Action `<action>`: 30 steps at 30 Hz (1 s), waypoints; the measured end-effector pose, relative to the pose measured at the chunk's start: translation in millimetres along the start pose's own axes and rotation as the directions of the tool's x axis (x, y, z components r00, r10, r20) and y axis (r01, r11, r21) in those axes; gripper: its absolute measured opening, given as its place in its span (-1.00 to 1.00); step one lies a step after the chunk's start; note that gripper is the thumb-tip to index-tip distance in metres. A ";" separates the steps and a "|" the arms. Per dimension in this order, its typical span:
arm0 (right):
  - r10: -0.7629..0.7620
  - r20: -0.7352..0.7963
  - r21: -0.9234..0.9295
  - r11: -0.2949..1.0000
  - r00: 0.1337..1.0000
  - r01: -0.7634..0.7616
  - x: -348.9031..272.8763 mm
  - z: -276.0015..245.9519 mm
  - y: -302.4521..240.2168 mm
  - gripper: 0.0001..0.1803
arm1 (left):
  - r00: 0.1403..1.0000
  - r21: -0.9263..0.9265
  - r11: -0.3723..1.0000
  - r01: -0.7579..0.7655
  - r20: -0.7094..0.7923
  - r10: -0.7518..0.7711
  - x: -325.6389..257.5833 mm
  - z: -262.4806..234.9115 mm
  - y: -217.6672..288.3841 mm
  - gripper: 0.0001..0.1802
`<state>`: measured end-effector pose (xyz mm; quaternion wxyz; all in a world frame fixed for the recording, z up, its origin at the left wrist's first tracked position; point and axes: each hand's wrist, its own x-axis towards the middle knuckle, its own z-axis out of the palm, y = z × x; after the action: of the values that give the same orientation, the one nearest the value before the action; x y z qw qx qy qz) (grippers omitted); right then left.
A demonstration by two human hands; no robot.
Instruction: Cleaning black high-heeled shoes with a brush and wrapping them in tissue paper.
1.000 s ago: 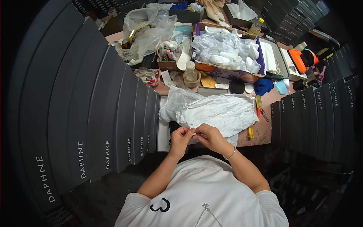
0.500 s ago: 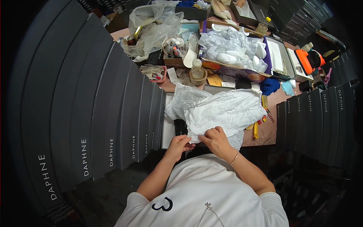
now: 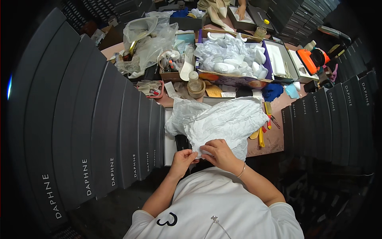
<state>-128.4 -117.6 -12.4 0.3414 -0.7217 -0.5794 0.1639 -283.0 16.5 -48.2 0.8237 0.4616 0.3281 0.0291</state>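
Note:
Crumpled white tissue paper [image 3: 225, 119] spreads over a shoe box [image 3: 170, 147] right in front of me. My left hand [image 3: 182, 163] pinches the near left corner of the paper between thumb and fingers. Close beside it, my right hand [image 3: 221, 154] has its fingers curled onto the near edge of the same paper. A strip of the box's pale interior shows on the left, with a black item [image 3: 182, 142] partly under the paper. Whatever else lies beneath the paper is hidden.
Stacked dark shoe boxes wall in the left [image 3: 103, 127] and right [image 3: 318, 123]. Beyond the paper stand a glass jar [image 3: 195, 88] and a carton of wrapped white pieces [image 3: 234, 55]. Yellow-handled brushes [image 3: 261, 137] lie to the right. Across the table, another person's hand [image 3: 241, 12] reaches into a box.
The view has shifted, so the scene sits lower and further left. Both hands stay at the paper's near edge; the right hand's fingers now lie closer over it.

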 end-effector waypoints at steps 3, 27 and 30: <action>0.021 -0.016 0.060 0.998 1.000 -0.020 1.4 -1.3 -2.7 -0.69 | 1.000 0.056 0.998 -0.027 -0.003 0.027 1.8 -3.3 -4.3 -0.83; 0.865 -0.144 0.952 -0.012 0.481 0.306 -34.3 -74.6 144.6 -0.74 | 0.883 0.044 0.971 -0.234 -0.408 0.231 30.3 -47.8 7.7 -0.77; 0.957 -0.175 0.880 0.046 0.233 0.472 -80.1 -110.7 228.6 -0.68 | 0.823 0.044 0.956 -0.289 -0.500 0.271 47.6 -71.7 5.0 -0.74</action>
<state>85.2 -249.0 -102.2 0.8977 -0.3578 0.2213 0.1309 -285.1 89.2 -94.5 0.7046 0.4673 0.4584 0.2737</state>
